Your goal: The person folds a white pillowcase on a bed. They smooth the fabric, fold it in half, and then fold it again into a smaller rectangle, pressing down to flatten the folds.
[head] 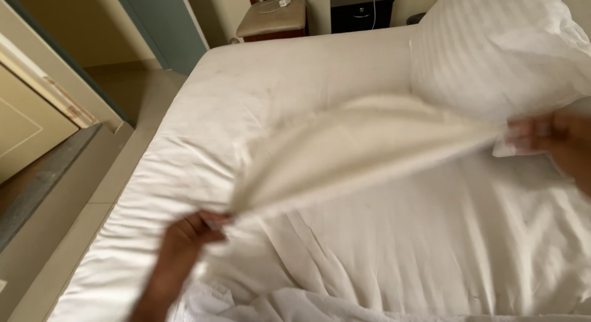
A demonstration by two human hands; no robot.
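Two corners of a cream cloth (pixel 363 152) are gripped by the left hand (pixel 191 231) and right hand (pixel 557 143), stretched above the bed (pixel 258 82); spreading is judged unfinished, the near sheet being wrinkled.

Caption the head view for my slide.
Left hand and right hand stretch a cream fabric pillowcase above a white-sheeted bed.

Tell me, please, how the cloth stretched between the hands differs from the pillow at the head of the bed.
The cloth is flat and limp, held off the bed by the left hand and right hand; the pillow is plump and rests on the bed. The cloth looks creamy and motion-blurred; the pillow is whiter, sharp, with faint woven stripes. Both are pale fabric.
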